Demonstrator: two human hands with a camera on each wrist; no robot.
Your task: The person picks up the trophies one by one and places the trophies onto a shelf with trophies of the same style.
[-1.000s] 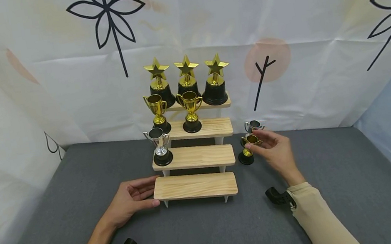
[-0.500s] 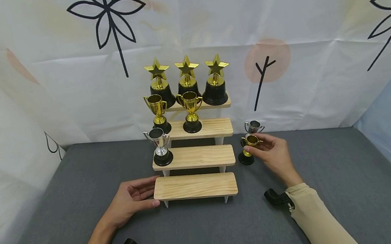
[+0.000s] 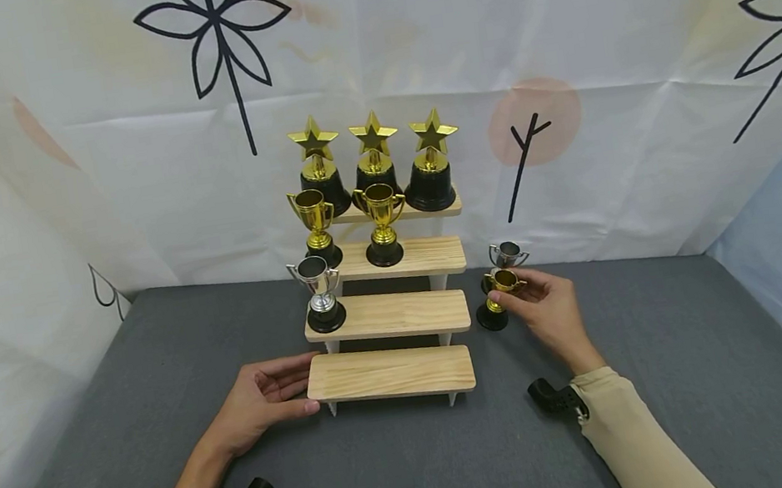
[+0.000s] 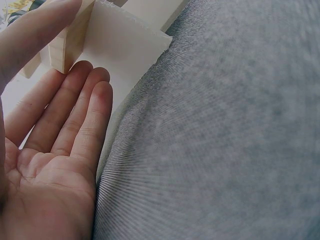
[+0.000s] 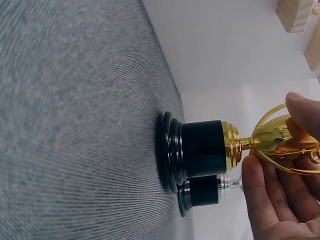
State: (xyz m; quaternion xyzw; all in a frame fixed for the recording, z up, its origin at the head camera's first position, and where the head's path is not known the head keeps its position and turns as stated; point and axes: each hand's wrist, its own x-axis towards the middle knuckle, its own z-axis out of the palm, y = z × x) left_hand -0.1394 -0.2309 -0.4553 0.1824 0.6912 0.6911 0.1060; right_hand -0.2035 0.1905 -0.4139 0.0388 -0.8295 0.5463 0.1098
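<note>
A small gold cup trophy (image 3: 499, 296) on a black base (image 5: 200, 148) stands on the grey mat (image 3: 409, 469), just right of a four-step wooden stand (image 3: 402, 316). My right hand (image 3: 511, 287) pinches its gold bowl (image 5: 274, 138) between thumb and fingers. A small silver cup (image 3: 506, 254) stands right behind it, its base (image 5: 204, 191) showing in the right wrist view. My left hand (image 3: 303, 385) rests with straight fingers (image 4: 82, 115) against the left end of the bottom step (image 3: 389, 372).
Three gold star trophies (image 3: 374, 154) fill the top step, two gold cups (image 3: 382, 220) the second, and a silver cup (image 3: 321, 295) the left of the third. White printed cloth walls (image 3: 558, 42) enclose the mat on three sides.
My right hand has shifted slightly left and down and closed its fingers on the gold cup's bowl. The cup still stands on the mat. My left hand has not moved.
</note>
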